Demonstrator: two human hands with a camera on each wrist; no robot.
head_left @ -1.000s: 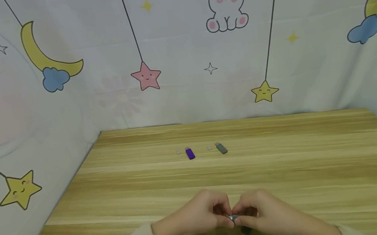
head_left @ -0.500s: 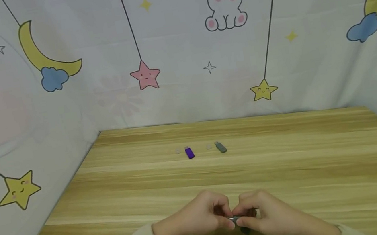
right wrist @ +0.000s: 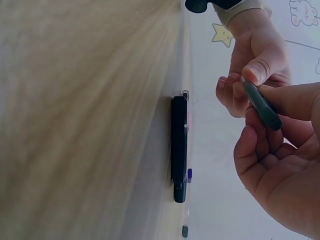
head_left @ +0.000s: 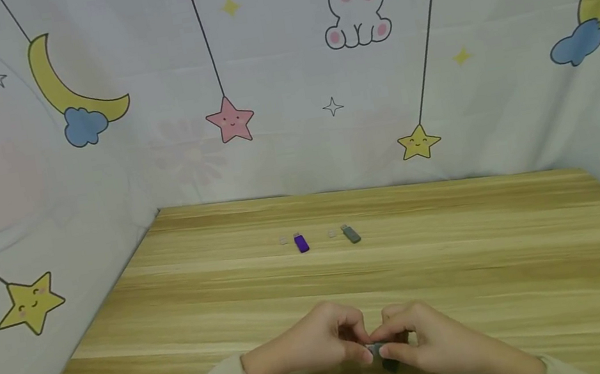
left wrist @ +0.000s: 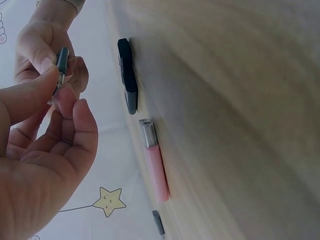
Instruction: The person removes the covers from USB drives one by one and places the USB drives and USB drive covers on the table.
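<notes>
While in tight pinches, hands (head_left: pixel 323 343) (head_left: pixel 433 339) on USB stick (right wrist: pixel 261 105) and clear cap (left wrist: pixel 55 93)

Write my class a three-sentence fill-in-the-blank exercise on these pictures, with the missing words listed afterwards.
1. In the head view, the purple stick lies to the ___ of the grey stick.
2. In the left wrist view, the clear-ended stick lying beside the black object is coloured ___.
3. The left hand pinches one end of the held stick, and its dark body is in the ___ hand.

Missing words: left; pink; right.
</notes>
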